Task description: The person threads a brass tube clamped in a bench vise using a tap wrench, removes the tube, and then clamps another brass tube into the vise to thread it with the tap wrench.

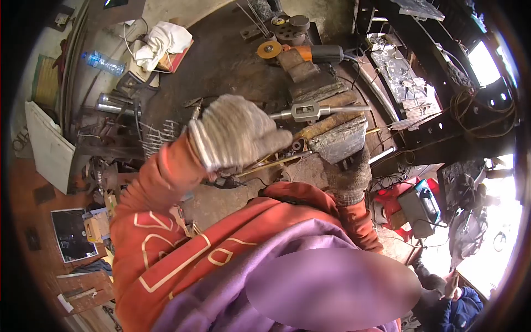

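My left hand (235, 130), in a grey knit glove, is raised over the bench and smeared by motion. Its fingers point right, and whether they hold anything cannot be told. Behind the glove runs one arm of a tap wrench (306, 112), whose steel body lies across a rusty clamped-looking metal piece (332, 119). Against the near side of that piece sits a silver-grey metal block (340, 141). Under the block, my right hand (351, 180), also gloved, has its fingers curled up at the lower edge, partly hidden; what they grip is not visible.
An angle grinder (307, 53) with an orange disc lies at the back of the bench (204, 61). White cloth (163, 44), a plastic bottle (105, 62) and a metal cylinder (116, 104) are at the left. Welding rods (417, 110) lie at right; another person (462, 310) is lower right.
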### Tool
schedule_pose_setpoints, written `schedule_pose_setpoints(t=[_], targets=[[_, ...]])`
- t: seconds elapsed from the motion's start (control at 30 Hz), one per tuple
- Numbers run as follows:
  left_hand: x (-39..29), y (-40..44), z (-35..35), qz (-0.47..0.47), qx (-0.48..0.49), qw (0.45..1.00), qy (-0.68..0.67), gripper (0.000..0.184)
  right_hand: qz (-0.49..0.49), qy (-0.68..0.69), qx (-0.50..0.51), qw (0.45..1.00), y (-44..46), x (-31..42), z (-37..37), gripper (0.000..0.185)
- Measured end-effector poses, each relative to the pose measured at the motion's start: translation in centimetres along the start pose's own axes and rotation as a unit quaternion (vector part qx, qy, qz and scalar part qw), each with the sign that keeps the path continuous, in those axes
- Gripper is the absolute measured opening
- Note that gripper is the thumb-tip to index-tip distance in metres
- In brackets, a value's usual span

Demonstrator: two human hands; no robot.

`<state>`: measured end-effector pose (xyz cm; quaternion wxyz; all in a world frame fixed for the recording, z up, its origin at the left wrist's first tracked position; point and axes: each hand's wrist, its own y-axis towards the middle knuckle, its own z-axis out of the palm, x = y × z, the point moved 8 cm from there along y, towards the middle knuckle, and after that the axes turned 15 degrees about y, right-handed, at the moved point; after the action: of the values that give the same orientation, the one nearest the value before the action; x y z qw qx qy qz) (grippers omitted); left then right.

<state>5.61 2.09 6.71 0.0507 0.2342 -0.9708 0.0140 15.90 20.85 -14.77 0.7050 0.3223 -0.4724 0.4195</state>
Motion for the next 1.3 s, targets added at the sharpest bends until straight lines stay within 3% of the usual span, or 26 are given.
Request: schedule_pose_setpoints(t=[0.07, 0.2, 0.23, 0.27, 0.33, 0.4, 0.47, 0.53, 0.57, 0.6, 0.67, 0.73, 0.77, 0.83, 0.87, 0.9, 0.97, 1.0, 1.03, 1.07, 1.13, 1.2, 1.3], targets=[[1.1, 0.1, 0.3, 0.007, -0.02, 1.0, -0.006, 0.045, -0.001, -0.013, 0.001, 1.0, 0.2, 0.7, 0.1, 0.087], [3.0, 1.5, 1.5, -0.049, 0.089, 0.995, -0.006, 0.045, 0.006, -0.014, -0.003, 1.0, 0.1, 1.1, 0.4, 0.085], [5.2, 2.1, 2.3, -0.116, 0.06, 0.991, -0.015, 0.047, 0.005, -0.012, -0.008, 1.0, 0.1, 1.2, 0.3, 0.085], [7.4, 2.8, 2.8, -0.184, 0.03, 0.982, -0.024, 0.049, -0.04, -0.072, 0.001, 0.997, 0.1, 2.1, 0.4, 0.084], [8.5, 5.9, 3.6, -0.191, 0.061, 0.98, -0.003, 0.051, -0.09, -0.131, 0.007, 0.987, 0.3, 3.1, 0.8, 0.082], [6.0, 9.7, 3.7, -0.164, 0.04, 0.98, -0.105, 0.051, -0.115, -0.156, 0.019, 0.981, 0.1, 3.8, 1.1, 0.082], [2.9, 13.2, 2.7, -0.142, 0.116, 0.981, -0.058, 0.047, -0.117, -0.165, 0.014, 0.979, -0.1, 4.7, 1.3, 0.082], [-0.9, 16.0, 2.2, 0.008, -0.011, 1.0, 0.013, 0.043, -0.121, -0.171, 0.006, 0.978, 0.0, 4.9, 1.3, 0.083], [-2.5, 17.2, 3.8, 0.049, 0.025, 0.998, 0.016, 0.034, -0.142, -0.182, 0.001, 0.973, -0.1, 5.0, 1.3, 0.081], [-5.7, 16.6, 2.7, 0.166, -0.078, 0.981, 0.061, 0.024, -0.163, -0.192, -0.004, 0.968, -0.2, 5.0, 1.2, 0.08], [-9.6, 14.5, 0.4, 0.204, -0.072, 0.968, 0.124, 0.016, -0.132, -0.176, -0.007, 0.976, 0.0, 2.8, 0.3, 0.079], [-11.0, 11.3, -0.6, 0.238, -0.187, 0.951, 0.063, 0.017, -0.099, -0.157, -0.014, 0.983, 0.3, -0.3, -1.6, 0.078], [-11.7, 9.5, 0.2, 0.241, -0.133, 0.959, 0.069, 0.017, -0.168, -0.266, 0.011, 0.949, 0.4, -1.0, -2.2, 0.078], [-11.8, 6.4, -0.5, 0.123, -0.052, 0.989, 0.06, 0.029, -0.028, 0.023, -0.055, 0.998, 1.1, -5.0, -3.4, 0.083], [-11.4, 4.2, -1.3, 0.168, -0.047, 0.984, 0.029, 0.038, 0.021, 0.167, -0.114, 0.979, 1.0, -6.9, -4.0, 0.085], [-9.8, 2.9, -1.6, 0.138, 0.038, 0.99, -0.001, 0.038, -0.066, -0.021, -0.065, 0.995, 0.6, -2.0, -2.5, 0.086], [-6.3, -0.1, -1.7, 0.196, 0.075, 0.977, -0.027, 0.035, -0.07, -0.072, -0.022, 0.995, 0.3, 0.3, -0.6, 0.086], [-3.9, -0.4, -1.3, 0.134, 0.099, 0.985, -0.043, 0.039, -0.073, -0.097, 0.0, 0.993, 0.1, 1.4, 0.3, 0.087], [-1.5, -0.8, -1.0, 0.071, 0.119, 0.989, -0.059, 0.044, -0.044, -0.04, -0.016, 0.998, 0.1, 0.9, 0.2, 0.086], [1.2, -1.0, -0.4, -0.064, 0.173, 0.976, -0.118, 0.046, -0.013, 0.016, -0.031, 0.999, 0.2, 0.3, 0.2, 0.085], [3.8, 0.4, -1.2, -0.121, 0.145, 0.981, 0.043, 0.052, 0.025, 0.04, -0.031, 0.998, -0.1, -0.2, 0.6, 0.085], [5.1, 0.5, 0.3, -0.126, 0.168, 0.976, 0.066, 0.054, 0.042, 0.017, -0.03, 0.999, 0.0, 0.0, 0.4, 0.085], [2.8, 1.1, 0.5, -0.073, 0.172, 0.975, -0.121, 0.065, 0.003, -0.025, -0.018, 1.0, 0.3, 0.8, 0.3, 0.085]])
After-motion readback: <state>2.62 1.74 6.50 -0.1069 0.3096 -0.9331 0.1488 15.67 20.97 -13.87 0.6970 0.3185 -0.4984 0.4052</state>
